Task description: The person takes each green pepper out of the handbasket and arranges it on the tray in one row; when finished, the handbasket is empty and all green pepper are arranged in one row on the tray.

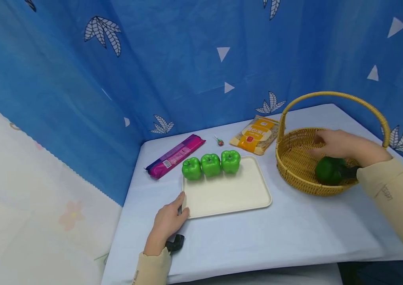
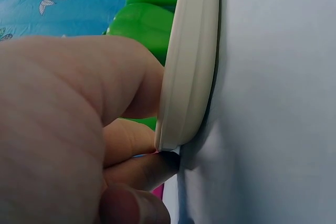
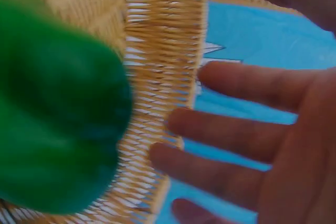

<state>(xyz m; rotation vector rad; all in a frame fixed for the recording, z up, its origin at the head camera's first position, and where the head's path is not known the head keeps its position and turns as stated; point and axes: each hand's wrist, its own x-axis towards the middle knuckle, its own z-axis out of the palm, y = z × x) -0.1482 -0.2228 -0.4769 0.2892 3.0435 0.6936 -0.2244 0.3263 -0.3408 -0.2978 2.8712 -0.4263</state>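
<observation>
My left hand is at the near-left corner of a cream rectangular tray and grips its edge. In the left wrist view the thumb bends onto the tray rim, with other fingers at the corner. Three shiny green bell peppers stand in a row along the tray's back side. Over at the right, my right hand reaches into a yellow wicker basket, fingers spread and holding nothing. Another green bell pepper lies inside the basket, below that hand and apart from its fingertips.
Behind the tray lie a pink-purple packet, an orange-and-clear food bag and a small trinket. The basket's tall handle arches over the right hand. A blue patterned curtain hangs behind the white-covered table.
</observation>
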